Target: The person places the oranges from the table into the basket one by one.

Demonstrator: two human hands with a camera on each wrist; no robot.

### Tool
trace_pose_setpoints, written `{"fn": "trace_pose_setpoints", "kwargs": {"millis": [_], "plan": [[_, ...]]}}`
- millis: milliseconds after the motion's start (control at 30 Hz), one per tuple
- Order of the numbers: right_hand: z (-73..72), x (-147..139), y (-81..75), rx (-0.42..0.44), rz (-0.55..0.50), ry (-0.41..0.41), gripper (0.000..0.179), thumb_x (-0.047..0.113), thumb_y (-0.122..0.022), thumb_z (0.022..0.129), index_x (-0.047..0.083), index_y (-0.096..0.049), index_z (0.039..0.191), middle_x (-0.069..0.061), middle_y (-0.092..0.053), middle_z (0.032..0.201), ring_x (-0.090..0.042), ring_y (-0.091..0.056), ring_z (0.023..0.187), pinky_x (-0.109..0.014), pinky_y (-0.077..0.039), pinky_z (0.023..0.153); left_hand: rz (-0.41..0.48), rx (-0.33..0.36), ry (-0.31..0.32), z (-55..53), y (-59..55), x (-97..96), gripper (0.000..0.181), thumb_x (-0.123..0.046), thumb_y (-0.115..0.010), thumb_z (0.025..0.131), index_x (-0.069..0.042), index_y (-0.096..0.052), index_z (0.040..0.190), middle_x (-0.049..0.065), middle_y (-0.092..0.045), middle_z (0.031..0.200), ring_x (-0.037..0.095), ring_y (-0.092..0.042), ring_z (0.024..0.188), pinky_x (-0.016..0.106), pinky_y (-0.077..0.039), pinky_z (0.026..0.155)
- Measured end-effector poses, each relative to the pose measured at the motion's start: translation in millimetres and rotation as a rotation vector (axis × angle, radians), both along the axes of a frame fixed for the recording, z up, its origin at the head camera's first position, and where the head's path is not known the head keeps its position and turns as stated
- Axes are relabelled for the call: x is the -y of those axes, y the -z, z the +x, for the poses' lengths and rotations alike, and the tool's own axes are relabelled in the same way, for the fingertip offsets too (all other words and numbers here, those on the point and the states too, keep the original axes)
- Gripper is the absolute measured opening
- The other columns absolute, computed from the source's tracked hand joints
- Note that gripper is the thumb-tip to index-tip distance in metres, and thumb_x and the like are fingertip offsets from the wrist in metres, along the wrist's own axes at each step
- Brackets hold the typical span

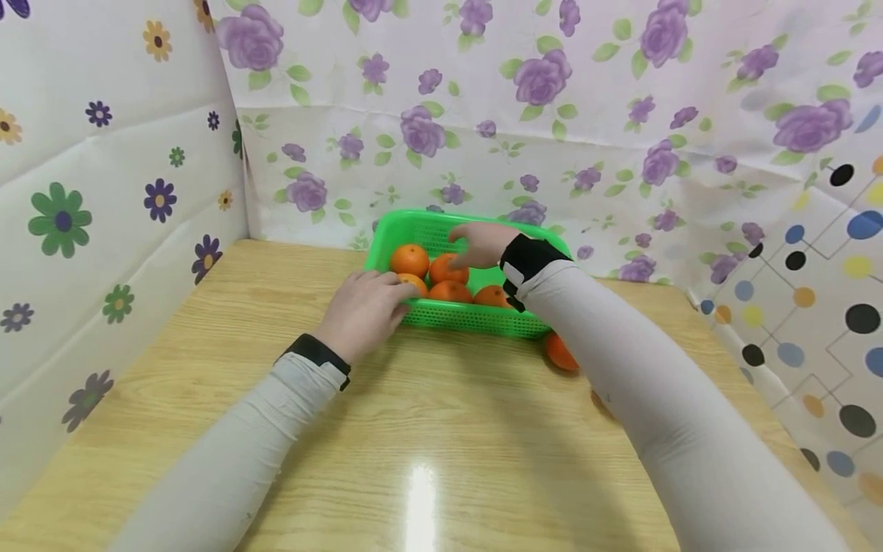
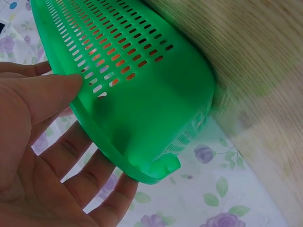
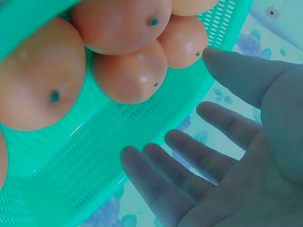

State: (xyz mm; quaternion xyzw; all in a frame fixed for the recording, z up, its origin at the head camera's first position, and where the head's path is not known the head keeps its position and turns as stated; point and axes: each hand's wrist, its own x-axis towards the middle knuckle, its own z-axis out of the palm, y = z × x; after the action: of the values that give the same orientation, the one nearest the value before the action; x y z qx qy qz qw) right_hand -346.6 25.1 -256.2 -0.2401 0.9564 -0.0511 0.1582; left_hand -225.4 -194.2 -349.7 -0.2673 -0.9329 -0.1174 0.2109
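Observation:
A green plastic basket (image 1: 476, 318) with slotted walls stands near the back of the table and holds several oranges (image 1: 410, 261), bunched mostly in its left half. My left hand (image 1: 362, 310) grips the basket's near left rim; in the left wrist view the thumb (image 2: 52, 92) presses the outer wall while the fingers lie along the rim's other side. Over the basket's interior is my right hand (image 1: 486, 244), its spread fingers (image 3: 161, 189) holding nothing. Close below it in the right wrist view, an orange (image 3: 130, 73) rests on the basket floor among others.
Outside the basket's near right corner, another orange (image 1: 562, 353) sits on the wooden table (image 1: 414, 414), partly covered by my right sleeve. A further round object (image 1: 600, 402) barely shows beside that sleeve. Flower-patterned sheets (image 1: 414, 92) wall in the back and left; a dotted one (image 1: 828, 330) stands right.

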Motion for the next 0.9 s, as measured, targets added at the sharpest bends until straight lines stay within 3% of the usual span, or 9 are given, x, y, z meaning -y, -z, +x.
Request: {"fn": "trace_pose_setpoints", "kwargs": {"millis": [367, 900], "plan": [[29.4, -31.1, -6.7, -0.137, -0.033, -0.031, 0.070, 0.032, -0.068, 0.111, 0.009, -0.039, 0.170, -0.018, -0.044, 0.171, -0.039, -0.048, 0.153, -0.054, -0.043, 0.123, 0.002, -0.017, 0.001, 0.0, 0.5, -0.4, 0.025, -0.011, -0.085, 0.098, -0.016, -0.082, 0.122, 0.006, -0.078, 0.115, 0.033, -0.070, 0.101, 0.054, -0.056, 0.097], [52.9, -72.0, 0.9, -0.210, -0.087, -0.044, 0.073, 0.031, -0.072, 0.109, 0.007, -0.039, 0.170, -0.021, -0.040, 0.173, -0.043, -0.040, 0.158, -0.058, -0.038, 0.126, 0.011, -0.027, 0.010, 0.6, 1.2, -1.4, 0.024, -0.010, -0.084, 0.099, -0.016, -0.082, 0.122, 0.007, -0.078, 0.115, 0.034, -0.071, 0.102, 0.053, -0.056, 0.094]]}}
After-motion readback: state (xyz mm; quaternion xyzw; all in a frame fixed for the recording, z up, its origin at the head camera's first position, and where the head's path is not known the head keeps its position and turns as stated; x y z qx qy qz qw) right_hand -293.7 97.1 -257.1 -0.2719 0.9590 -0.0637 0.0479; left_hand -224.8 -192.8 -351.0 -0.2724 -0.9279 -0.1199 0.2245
